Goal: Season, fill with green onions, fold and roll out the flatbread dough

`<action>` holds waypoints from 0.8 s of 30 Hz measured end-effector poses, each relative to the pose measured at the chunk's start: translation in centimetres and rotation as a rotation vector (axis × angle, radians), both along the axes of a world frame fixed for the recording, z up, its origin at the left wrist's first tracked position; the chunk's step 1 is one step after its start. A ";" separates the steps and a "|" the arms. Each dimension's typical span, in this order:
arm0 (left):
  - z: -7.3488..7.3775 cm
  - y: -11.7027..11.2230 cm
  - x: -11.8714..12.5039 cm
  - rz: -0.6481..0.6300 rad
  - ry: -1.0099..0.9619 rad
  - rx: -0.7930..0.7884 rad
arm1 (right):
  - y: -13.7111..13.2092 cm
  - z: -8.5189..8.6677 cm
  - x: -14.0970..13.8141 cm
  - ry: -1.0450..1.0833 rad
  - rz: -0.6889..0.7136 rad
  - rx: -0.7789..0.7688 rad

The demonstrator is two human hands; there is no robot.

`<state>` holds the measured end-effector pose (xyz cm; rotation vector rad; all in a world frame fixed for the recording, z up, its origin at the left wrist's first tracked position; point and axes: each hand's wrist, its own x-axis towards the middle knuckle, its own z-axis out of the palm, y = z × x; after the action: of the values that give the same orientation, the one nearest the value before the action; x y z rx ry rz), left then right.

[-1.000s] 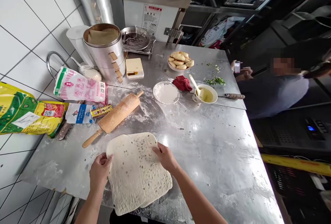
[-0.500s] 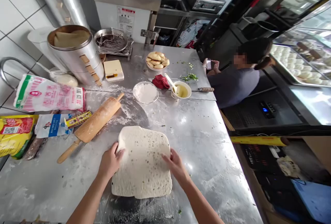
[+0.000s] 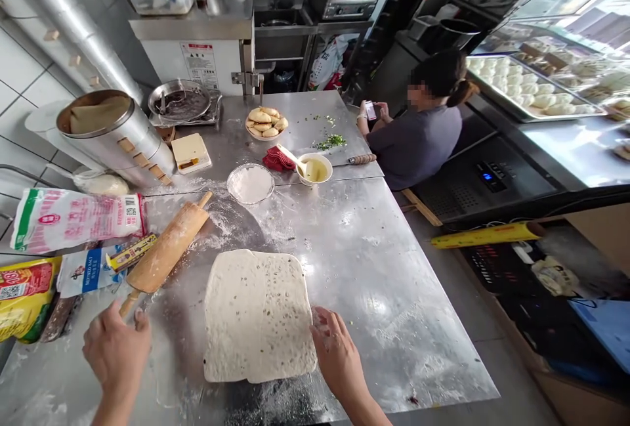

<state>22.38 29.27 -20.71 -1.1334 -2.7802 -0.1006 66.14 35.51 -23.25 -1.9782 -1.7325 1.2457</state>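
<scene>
Dough sheet (image 3: 258, 314) just left of R hand (image 3: 338, 355).

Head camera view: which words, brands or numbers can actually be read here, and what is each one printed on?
"180" (uncertain): digits on the red patch of the yellow bag.
Blue-and-white packet: capital letters, too blurred to read.
Pink-and-white bag: print and a barcode, too small to read.
Small yellow packet: too small to read.
Sticker on the white cabinet: red header, text too small to read.

White tile wall (image 3: 22, 81) L, steel table (image 3: 374, 262), duct (image 3: 73, 25).
</scene>
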 end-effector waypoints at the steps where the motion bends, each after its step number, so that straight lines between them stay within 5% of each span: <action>1: 0.0 -0.1 -1.5 0.005 0.063 -0.078 | 0.0 -0.1 -0.1 -0.010 0.038 0.024; 4: -1.0 -0.1 -5.0 -0.066 0.098 -0.254 | 0.3 -0.4 -1.2 0.008 0.101 0.038; 9: -1.9 0.0 -6.6 -0.091 -0.274 -0.365 | 2.2 1.2 -2.9 -0.034 0.117 0.178; 12: -0.2 -2.2 -6.3 -0.128 -0.399 -0.305 | 3.8 4.5 -3.2 -0.009 0.109 0.284; 17: 3.6 -5.5 -3.4 -0.396 -0.698 -0.159 | 6.0 9.4 -3.0 0.067 0.225 0.520; 20: 4.2 -3.8 -0.3 -0.545 -0.772 -0.231 | 6.4 9.3 -1.8 0.022 0.371 0.348; 24: 2.8 0.8 3.5 -0.675 -0.658 -0.426 | 5.7 6.4 1.1 -0.225 0.506 0.091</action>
<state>25.90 30.05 -17.95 -2.5127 -2.8354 0.0726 67.20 41.24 -16.89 -1.7401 -2.4633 1.0759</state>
